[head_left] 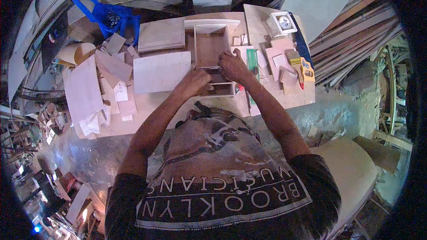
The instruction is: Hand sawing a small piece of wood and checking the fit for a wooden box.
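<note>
An open wooden box (211, 29) with a brown inner floor lies on the workbench (155, 102) in front of me, its long side running away from me. A narrower wooden frame with dark openings (221, 90) shows at its near end, partly hidden by my hands. My left hand (195, 83) is closed at the near left corner, fingers curled round the edge. Opposite it, my right hand (235, 66) bends over the right wall, fingers closed on it. Whether either hand also holds something small is hidden.
Left of the box lie a pale board (162, 72), a panelled wooden piece (161, 34), loose offcuts (113, 66) and a blue bag (106, 18). To the right are a green strip (252, 62), a paintbrush (294, 58), a yellow-handled saw (307, 72) and a small white frame (281, 23).
</note>
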Demonstrator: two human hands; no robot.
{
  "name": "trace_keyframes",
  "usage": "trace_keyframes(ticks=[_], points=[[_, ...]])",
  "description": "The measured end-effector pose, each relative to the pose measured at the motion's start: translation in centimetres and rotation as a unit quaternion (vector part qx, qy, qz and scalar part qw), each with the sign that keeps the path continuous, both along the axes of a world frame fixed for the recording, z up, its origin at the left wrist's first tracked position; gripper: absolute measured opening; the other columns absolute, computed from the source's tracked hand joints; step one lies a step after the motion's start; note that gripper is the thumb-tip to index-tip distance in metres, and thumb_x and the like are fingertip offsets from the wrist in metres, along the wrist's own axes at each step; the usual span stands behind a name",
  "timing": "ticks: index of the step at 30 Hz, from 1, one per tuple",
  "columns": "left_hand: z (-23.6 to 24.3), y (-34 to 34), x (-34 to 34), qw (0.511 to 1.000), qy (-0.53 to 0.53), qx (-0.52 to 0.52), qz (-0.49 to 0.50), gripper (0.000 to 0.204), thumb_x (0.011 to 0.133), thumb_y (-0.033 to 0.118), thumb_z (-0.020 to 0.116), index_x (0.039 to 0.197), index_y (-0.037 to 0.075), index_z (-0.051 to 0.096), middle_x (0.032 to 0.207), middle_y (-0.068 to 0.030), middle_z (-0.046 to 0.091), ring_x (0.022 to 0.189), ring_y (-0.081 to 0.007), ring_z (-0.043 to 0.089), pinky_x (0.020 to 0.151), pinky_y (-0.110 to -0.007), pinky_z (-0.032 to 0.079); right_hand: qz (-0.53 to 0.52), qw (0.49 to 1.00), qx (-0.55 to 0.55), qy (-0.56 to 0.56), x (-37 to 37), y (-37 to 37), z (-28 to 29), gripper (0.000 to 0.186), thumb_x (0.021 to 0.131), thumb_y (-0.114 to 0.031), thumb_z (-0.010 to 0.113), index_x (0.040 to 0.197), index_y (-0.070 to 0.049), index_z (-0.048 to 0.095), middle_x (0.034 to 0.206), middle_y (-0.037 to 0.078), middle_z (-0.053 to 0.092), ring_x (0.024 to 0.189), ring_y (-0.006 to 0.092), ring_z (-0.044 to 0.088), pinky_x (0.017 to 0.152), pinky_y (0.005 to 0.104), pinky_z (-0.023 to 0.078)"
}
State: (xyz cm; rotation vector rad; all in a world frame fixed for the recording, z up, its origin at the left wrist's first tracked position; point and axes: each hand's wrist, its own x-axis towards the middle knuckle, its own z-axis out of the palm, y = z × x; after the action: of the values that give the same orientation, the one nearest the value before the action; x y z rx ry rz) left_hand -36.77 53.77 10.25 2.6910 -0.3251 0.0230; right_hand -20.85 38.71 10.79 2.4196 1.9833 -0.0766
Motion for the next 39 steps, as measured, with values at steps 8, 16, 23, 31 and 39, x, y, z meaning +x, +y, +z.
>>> trace_keyframes(ticks=[8, 16, 23, 31, 39], points=[[5.4, -0.3, -4.8, 0.942, -0.087, -0.151, 0.287, 0.019, 0.085, 0.016, 0.062, 0.097, 0.002, 0.064, 0.089, -0.0143, 0.066, 0.083, -0.0298, 0.064, 0.076, -0.04, 0.049, -0.071, 0.987, 0.124, 0.076, -0.7, -2.2, 3.9, 0.029, 0.077, -0.02, 0.068, 0.104, -0.009, 0.065, 0.114, 0.008, 0.059, 0.114, 0.0234, 0.051, 0.096, 0.048, 0.033], [-1.7, -3.7, -12.1, 0.845, 0.026, -0.326, 0.424, 0.025, 0.092, 0.017, 0.058, 0.11, 0.001, 0.062, 0.103, -0.0161, 0.067, 0.092, -0.0217, 0.065, 0.075, -0.033, 0.054, -0.359, 0.723, 0.318, 0.497, -3.9, -9.6, 0.1, 0.021, 0.087, 0.0, 0.054, 0.105, -0.004, 0.063, 0.091, 0.007, 0.062, 0.088, 0.0186, 0.06, 0.082, 0.0292, 0.048], [-3.0, -5.4, -11.0, 0.795, 0.071, -0.471, 0.376, 0.047, 0.091, 0.01, 0.053, 0.136, 0.004, 0.045, 0.133, -0.0165, 0.052, 0.115, -0.0295, 0.055, 0.093, -0.037, 0.047, -0.384, 0.715, 0.298, 0.502, -7.6, -10.7, -3.1, 0.025, 0.092, -0.005, 0.051, 0.114, -0.001, 0.063, 0.109, 0.014, 0.066, 0.105, 0.0227, 0.06, 0.093, 0.0329, 0.044], [-5.5, -5.8, -10.8, 0.822, 0.052, -0.448, 0.349, 0.063, 0.08, 0.003, 0.051, 0.141, 0.005, 0.04, 0.138, -0.0169, 0.047, 0.121, -0.0293, 0.051, 0.098, -0.037, 0.043, -0.383, 0.704, 0.304, 0.515, -8.3, -10.2, -3.8, 0.027, 0.089, -0.003, 0.05, 0.113, 0.003, 0.062, 0.107, 0.015, 0.066, 0.102, 0.0212, 0.06, 0.092, 0.0308, 0.045], [-4.4, -5.5, -10.5, 0.841, 0.051, -0.429, 0.325, 0.059, 0.08, 0.003, 0.049, 0.139, 0.002, 0.041, 0.139, -0.0231, 0.044, 0.129, -0.0344, 0.043, 0.109, -0.039, 0.031, -0.366, 0.714, 0.291, 0.52, -8.6, -10.1, -5.4, 0.031, 0.084, 0.001, 0.049, 0.113, 0.001, 0.062, 0.112, 0.019, 0.064, 0.103, 0.0297, 0.061, 0.091, 0.0331, 0.046]])
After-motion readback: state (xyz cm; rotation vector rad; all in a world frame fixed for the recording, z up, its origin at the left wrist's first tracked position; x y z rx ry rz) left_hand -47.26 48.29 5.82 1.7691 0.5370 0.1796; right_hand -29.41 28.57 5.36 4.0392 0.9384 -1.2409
